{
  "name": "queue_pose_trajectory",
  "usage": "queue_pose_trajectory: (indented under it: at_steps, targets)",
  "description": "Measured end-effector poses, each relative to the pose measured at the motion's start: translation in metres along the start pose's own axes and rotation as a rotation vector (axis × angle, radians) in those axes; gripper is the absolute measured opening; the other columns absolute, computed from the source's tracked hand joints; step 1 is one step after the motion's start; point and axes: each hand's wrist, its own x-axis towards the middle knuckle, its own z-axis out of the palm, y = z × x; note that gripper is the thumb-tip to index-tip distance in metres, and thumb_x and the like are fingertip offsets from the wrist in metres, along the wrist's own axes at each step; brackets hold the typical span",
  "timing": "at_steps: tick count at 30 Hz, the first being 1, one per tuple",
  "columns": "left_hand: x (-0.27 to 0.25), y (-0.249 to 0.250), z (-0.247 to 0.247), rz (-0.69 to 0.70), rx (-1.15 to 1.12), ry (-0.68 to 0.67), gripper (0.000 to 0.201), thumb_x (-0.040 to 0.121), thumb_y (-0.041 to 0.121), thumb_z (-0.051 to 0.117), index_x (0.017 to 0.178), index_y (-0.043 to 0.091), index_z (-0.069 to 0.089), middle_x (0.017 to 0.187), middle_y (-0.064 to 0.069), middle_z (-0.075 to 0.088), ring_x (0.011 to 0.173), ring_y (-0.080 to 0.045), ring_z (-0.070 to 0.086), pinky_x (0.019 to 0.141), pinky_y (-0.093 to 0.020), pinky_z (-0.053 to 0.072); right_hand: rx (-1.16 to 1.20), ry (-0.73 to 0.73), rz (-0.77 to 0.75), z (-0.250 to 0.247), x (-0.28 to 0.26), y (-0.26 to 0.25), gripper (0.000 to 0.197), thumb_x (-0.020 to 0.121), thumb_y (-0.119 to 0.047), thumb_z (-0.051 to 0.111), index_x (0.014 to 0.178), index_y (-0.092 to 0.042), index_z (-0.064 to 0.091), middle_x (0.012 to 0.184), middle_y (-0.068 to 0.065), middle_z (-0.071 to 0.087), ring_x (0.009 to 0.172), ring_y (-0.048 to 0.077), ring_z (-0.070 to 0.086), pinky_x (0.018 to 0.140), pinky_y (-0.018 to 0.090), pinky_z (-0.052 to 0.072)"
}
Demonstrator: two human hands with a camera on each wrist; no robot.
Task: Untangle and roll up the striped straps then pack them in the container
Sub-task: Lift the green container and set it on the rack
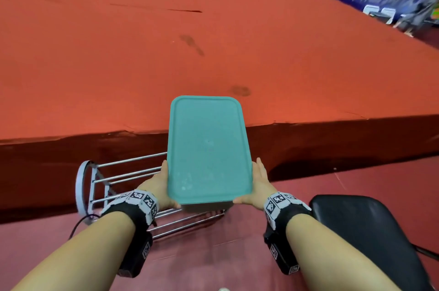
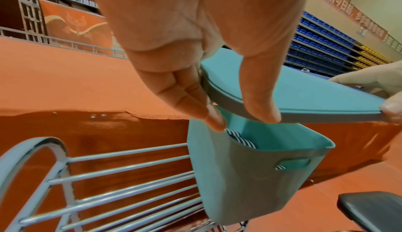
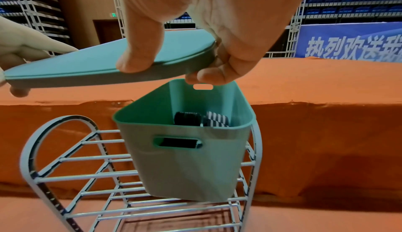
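Both forearms fill the bottom of the head view, and we see our left hand (image 1: 156,186) and right hand (image 1: 259,183) pressed against the two long edges of the teal lid (image 1: 209,148), which hangs in the air above the metal rack (image 1: 123,172). From up here the lid hides the container entirely, so we are lowering it blind; we judge the main risk is setting it down skewed, so one corner catches the rim and the lid fails to seat.

Close to the left wrist camera, our left hand (image 2: 195,46) pinches the lid (image 2: 304,87) at its edge, thumb on top and fingers (image 2: 191,101) curled under it. Below, the container (image 2: 250,175) stands open on the rack (image 2: 108,175), clear of the lid, and a striped strap (image 2: 241,140) shows rolled inside by the near wall. The container looks perched near the rack's end on thin bars; a hard push while closing could tip or slide it.

Nearest the right wrist camera, our right hand (image 3: 206,29) clamps the lid (image 3: 108,63) the same way, thumb over the top and fingers (image 3: 208,77) curled beneath, close above the container's (image 3: 185,163) far rim. Inside we see a dark roll (image 3: 188,118) and a striped roll (image 3: 216,118) lying side by side. Those lower fingers could be trapped between lid and rim as it comes down.
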Motion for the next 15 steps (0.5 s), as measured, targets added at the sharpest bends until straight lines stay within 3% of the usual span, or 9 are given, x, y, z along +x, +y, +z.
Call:
queue_pose_trajectory:
  at_steps: [8, 12, 15]
  targets:
    - [0.032, 0.023, 0.037, -0.155, 0.044, -0.015, 0.126, 0.072, 0.04, 0.077, 0.145, 0.022, -0.023, 0.127, -0.005, 0.059, 0.109, -0.021, 0.06, 0.087, -0.026, 0.045, 0.023, -0.103, -0.054, -0.016, 0.043, 0.047, 0.114, 0.068, -0.023, 0.082, 0.149, -0.017, 0.002, 0.155, -0.003, -0.016, 0.145, 0.01, -0.004, 0.111, 0.021, 0.013]
    - [0.034, 0.024, 0.046, -0.175, 0.015, 0.012, 0.125, 0.073, 0.037, 0.077, 0.146, 0.024, -0.023, 0.133, -0.002, 0.055, 0.113, -0.02, 0.059, 0.086, -0.025, 0.044, 0.022, -0.122, -0.033, -0.009, 0.053, 0.058, 0.116, 0.066, -0.026, 0.083, 0.149, -0.014, 0.003, 0.155, 0.001, -0.014, 0.144, 0.01, 0.001, 0.11, 0.019, 0.01]
    - [0.032, 0.019, 0.049, -0.19, 0.013, 0.012, 0.125, 0.071, 0.038, 0.078, 0.146, 0.027, -0.021, 0.146, -0.002, 0.041, 0.121, -0.022, 0.054, 0.094, -0.027, 0.044, 0.033, -0.126, -0.034, -0.004, 0.055, 0.06, 0.118, 0.063, -0.028, 0.085, 0.149, -0.014, 0.006, 0.155, 0.0, -0.012, 0.144, 0.011, 0.003, 0.11, 0.02, 0.01]
